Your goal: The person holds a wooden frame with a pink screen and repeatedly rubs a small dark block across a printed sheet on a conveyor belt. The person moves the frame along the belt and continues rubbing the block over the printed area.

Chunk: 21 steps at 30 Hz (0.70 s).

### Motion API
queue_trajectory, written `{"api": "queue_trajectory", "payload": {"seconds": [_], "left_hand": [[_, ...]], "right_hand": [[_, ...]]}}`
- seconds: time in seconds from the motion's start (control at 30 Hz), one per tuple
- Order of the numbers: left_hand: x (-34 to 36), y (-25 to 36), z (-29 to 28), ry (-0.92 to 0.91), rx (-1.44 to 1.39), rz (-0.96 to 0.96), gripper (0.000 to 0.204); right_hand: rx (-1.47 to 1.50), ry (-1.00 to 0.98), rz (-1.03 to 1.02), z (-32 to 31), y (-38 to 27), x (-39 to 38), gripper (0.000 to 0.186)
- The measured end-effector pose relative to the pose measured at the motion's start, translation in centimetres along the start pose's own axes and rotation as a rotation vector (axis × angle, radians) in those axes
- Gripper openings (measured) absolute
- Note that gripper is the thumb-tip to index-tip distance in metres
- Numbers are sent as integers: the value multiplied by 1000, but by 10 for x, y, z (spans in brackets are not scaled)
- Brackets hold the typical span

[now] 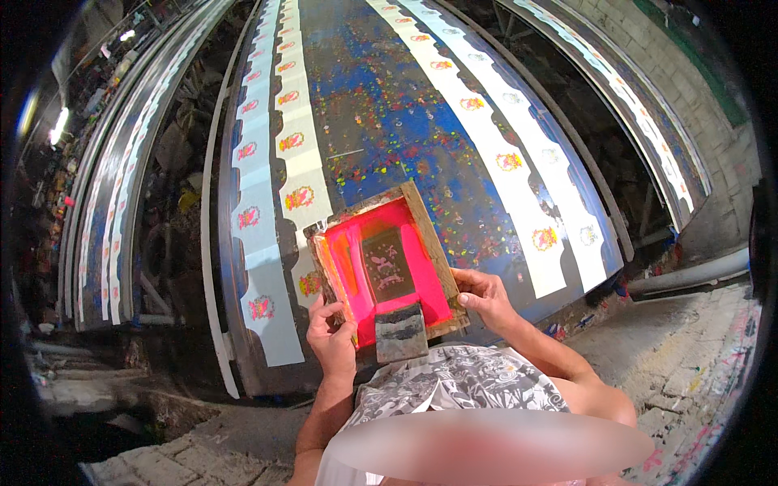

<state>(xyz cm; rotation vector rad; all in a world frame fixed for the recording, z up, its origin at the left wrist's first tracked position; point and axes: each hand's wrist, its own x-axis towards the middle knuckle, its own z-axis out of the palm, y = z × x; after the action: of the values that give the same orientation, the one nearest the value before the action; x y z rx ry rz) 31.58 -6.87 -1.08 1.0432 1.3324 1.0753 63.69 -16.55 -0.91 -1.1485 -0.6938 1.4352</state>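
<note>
"Pink covers most of the mesh in that rectangular wooden frame [421, 269]. Where does it sit?"

"Just below the middle of the picture, over the near end of a long dark table speckled with blue, red and yellow [393, 121]. I can't tell whether the two touch."

"And the dark rectangular panel with a pale design [389, 267]?"

"It's set in the mesh. A flat grey slab with a dark smeared band [401, 335] overlaps the frame's lower edge, perhaps parked there to leave the design uncovered."

"How is the frame held?"

"From both sides. The bare left hand [331, 328] grips its left edge; the bare right hand [485, 298] clasps the right edge, thumb toward us, fingers curled out of sight. Opposite grips probably balance it and spare the mesh from fingers."

"The arms?"

"The left forearm [331, 405] rises nearly upright from the lower edge. The right forearm [547, 344] slants up and leftward, elbow out at lower right."

"Further out?"

"A pale blue strip [266, 283] and a cream strip [296, 113], both with crest-like prints, run up the left of the table; two white printed strips [506, 190] run up the right, probably laid lengthwise to keep rows straight."
</note>
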Motion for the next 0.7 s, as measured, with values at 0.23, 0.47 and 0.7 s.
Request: {"api": "queue_trajectory", "payload": {"seconds": [0.23, 0.47, 0.7], "left_hand": [[-30, -1, 78, -49, 26, 97, 39], [-86, -14, 189, -39, -32, 32, 35], [-117, -17, 232, -34, -70, -4, 35]], "right_hand": [[72, -1, 8, -80, -18, -27, 81], [-2, -2, -21, -199, -43, -64, 67], [-9, 15, 7, -241, -58, -92, 66]]}}
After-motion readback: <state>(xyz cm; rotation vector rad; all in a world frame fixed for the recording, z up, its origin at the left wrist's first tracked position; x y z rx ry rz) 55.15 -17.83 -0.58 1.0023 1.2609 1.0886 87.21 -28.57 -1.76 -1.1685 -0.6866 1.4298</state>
